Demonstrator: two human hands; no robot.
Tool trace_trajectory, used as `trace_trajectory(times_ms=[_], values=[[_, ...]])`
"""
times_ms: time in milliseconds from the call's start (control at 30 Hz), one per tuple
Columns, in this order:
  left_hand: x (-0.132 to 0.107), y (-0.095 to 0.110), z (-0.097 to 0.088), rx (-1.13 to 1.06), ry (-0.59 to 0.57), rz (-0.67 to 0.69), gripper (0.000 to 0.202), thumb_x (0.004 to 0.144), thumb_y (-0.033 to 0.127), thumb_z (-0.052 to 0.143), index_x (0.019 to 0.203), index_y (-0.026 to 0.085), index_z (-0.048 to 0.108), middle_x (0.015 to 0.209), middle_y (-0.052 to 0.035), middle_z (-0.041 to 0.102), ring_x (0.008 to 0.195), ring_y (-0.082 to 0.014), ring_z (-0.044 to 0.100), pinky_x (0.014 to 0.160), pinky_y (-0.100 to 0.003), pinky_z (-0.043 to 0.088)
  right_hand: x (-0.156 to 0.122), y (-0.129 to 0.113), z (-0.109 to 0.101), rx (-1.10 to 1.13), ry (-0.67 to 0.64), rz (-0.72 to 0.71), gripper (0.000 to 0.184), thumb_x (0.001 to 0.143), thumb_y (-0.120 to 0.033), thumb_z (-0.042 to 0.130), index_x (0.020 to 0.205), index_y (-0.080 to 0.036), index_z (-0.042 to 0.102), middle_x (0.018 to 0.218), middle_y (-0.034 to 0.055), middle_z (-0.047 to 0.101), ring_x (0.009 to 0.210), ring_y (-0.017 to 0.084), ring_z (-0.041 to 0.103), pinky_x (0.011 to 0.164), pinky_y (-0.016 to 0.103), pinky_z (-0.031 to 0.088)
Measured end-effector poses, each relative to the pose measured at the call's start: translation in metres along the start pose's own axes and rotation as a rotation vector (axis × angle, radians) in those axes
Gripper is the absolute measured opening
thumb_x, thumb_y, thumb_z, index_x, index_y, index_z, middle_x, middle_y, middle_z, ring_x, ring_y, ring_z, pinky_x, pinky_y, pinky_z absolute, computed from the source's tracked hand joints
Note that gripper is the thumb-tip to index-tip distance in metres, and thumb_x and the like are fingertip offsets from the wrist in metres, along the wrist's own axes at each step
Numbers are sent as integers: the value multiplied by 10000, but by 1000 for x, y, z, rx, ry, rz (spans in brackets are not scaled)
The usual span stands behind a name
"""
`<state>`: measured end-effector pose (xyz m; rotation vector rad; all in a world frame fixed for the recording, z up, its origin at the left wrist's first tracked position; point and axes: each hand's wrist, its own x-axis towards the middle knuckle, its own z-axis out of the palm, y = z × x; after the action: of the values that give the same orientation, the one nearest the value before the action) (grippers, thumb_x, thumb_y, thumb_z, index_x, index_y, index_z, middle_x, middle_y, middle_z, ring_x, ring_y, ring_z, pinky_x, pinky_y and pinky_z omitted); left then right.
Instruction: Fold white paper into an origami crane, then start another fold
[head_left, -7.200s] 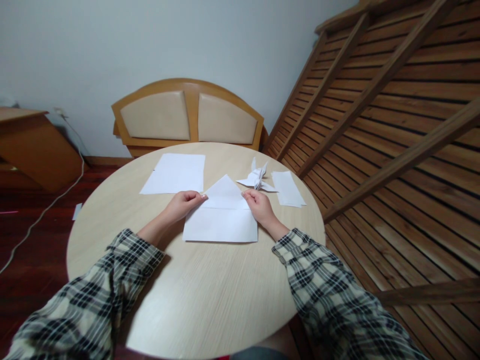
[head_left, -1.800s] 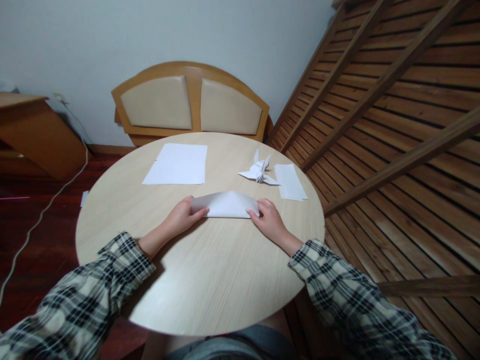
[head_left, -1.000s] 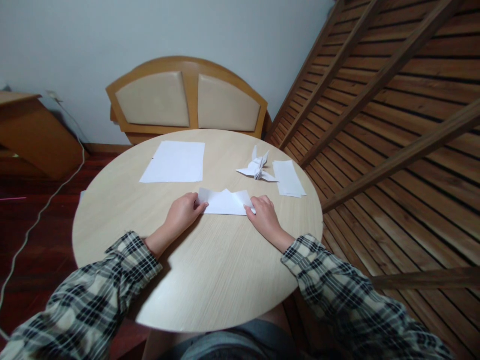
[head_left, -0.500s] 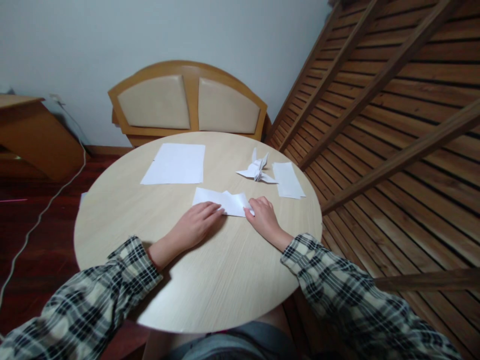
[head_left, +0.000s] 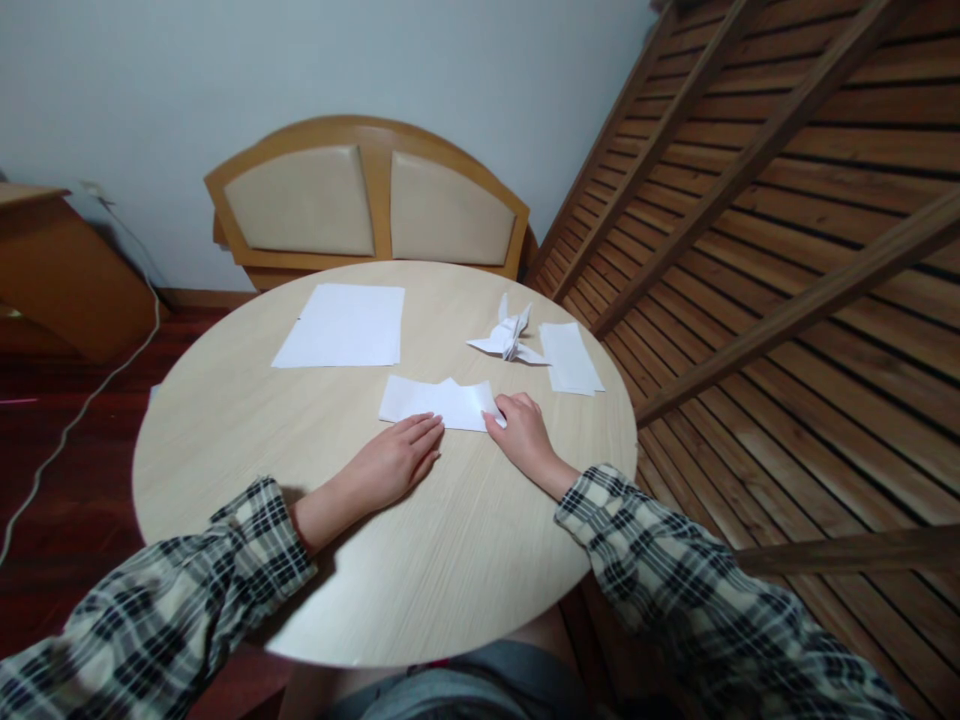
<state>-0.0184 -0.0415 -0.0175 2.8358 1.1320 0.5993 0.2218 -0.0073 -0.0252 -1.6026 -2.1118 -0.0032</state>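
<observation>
A folded white paper strip (head_left: 439,402) lies flat near the middle of the round wooden table (head_left: 390,560). My right hand (head_left: 520,432) rests on the strip's right end, its fingers curled and pressing the paper down. My left hand (head_left: 399,461) lies flat on the table just below the strip's left half, fingers stretched out, fingertips at the strip's near edge. Both arms wear plaid sleeves.
A white sheet stack (head_left: 341,326) lies at the back left of the table. A folded paper crane (head_left: 508,336) and a small folded paper (head_left: 570,357) sit at the back right. A padded wooden headboard (head_left: 367,207) stands behind; a slatted bed frame (head_left: 780,230) leans at right.
The sheet, earlier half open with a triangular flap, has been folded into a narrow strip. My left hand let go of its left end and slid down to lie flat on the table.
</observation>
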Motion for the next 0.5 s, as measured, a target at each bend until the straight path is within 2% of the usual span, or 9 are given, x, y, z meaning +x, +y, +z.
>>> trace_trajectory(times_ms=[200, 367, 433, 500], values=[[1, 3, 4, 3, 3, -19, 405, 989, 292, 394, 1304, 107, 569, 1350, -161, 596, 1282, -265, 522, 1070, -460, 443, 0, 0, -1, 22, -4, 23, 196, 883, -308, 567, 718, -202, 558, 717, 53, 576, 776, 226, 514, 704, 326, 363], [1, 9, 7, 14, -8, -59, 442, 982, 347, 405, 1328, 110, 545, 1398, -165, 554, 1322, -279, 475, 1103, -481, 389, 2, 3, 1, 72, -19, 34, 180, 883, -303, 555, 741, -194, 572, 723, 65, 579, 782, 237, 520, 712, 338, 396], [1, 10, 7, 25, -12, -63, 448, 983, 354, 396, 1328, 109, 543, 1400, -167, 550, 1327, -283, 468, 1105, -484, 381, 4, 5, 2, 129, -16, 31, 123, 879, -292, 552, 847, -183, 601, 781, 75, 608, 806, 245, 537, 729, 354, 429], [1, 11, 6, 31, -14, -66, 446, 983, 349, 390, 1322, 105, 547, 1391, -171, 557, 1325, -286, 468, 1103, -481, 382, 4, 6, 1, 184, 17, 16, 231, 876, -271, 548, 1080, -173, 593, 934, 99, 641, 883, 257, 563, 787, 389, 466]])
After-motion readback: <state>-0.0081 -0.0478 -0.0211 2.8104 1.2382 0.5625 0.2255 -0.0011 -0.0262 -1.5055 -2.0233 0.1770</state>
